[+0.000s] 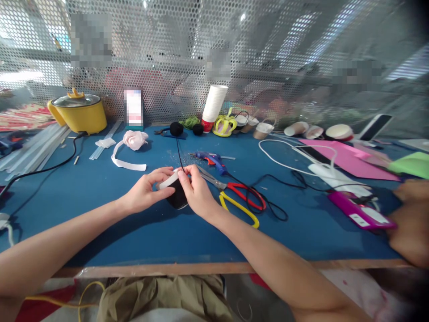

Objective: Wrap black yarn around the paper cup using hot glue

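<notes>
A blue tabletop (pixel 100 223) spreads from the near edge to a perforated metal screen (pixel 268 53) at the far side. Far left stands a yellow pot (pixel 78 112) with a glass lid. Far centre, a stack of paper cups (pixel 213 107) leans beside a yellow-green ornament (pixel 225 125). Right of centre lie scissors (pixel 237 197) with red and yellow handles, and just beyond them a blue glue gun (pixel 211 159). A pink fabric flower (pixel 134 139) with white ribbon lies left of centre. At near centre, the left hand (pixel 145 190) curls around a cup (pixel 174 193) wrapped in black, fingers on its white rim. The right hand (pixel 197 190) closes on the cup's right side, pinching a black cord (pixel 178 154) at the rim.
</notes>
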The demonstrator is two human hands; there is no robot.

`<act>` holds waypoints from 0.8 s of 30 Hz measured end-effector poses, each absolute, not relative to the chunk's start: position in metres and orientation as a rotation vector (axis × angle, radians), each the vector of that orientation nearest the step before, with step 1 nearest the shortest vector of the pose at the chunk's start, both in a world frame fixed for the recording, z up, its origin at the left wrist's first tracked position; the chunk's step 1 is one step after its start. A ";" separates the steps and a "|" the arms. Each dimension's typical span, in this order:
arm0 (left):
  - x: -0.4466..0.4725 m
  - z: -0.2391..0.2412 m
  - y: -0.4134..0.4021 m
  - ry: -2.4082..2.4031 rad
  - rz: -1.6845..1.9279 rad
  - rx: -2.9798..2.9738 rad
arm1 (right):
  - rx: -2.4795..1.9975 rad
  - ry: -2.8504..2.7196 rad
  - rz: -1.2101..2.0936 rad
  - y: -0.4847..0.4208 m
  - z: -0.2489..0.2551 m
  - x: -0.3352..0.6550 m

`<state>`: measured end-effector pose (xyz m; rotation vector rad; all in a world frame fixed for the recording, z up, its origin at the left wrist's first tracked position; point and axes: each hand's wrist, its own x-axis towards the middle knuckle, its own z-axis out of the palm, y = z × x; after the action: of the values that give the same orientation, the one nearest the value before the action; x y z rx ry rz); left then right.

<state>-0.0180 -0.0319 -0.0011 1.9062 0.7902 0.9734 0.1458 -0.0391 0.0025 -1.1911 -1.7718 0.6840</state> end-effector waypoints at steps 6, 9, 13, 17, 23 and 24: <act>-0.016 0.001 -0.034 0.848 0.931 1.807 | -1.172 -1.835 0.586 -0.038 -0.004 0.143; -0.015 0.001 -0.035 0.836 0.947 1.780 | -1.132 -1.885 0.487 -0.039 -0.007 0.142; -0.014 0.001 -0.035 0.842 0.950 1.777 | -1.109 -1.881 0.506 -0.039 -0.007 0.141; -0.015 0.002 -0.035 0.814 0.939 1.804 | -1.121 -1.692 0.886 -0.034 -0.001 0.143; -0.015 0.006 -0.039 0.751 0.941 1.845 | -1.256 -1.459 1.179 -0.011 0.009 0.151; -0.015 0.007 -0.040 0.737 0.930 1.839 | -1.278 -1.474 1.166 -0.006 0.011 0.153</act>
<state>-0.0152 -0.0397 0.0071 1.8391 0.7372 0.9301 0.1529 -0.0061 0.0109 -1.2780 -1.4742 1.1660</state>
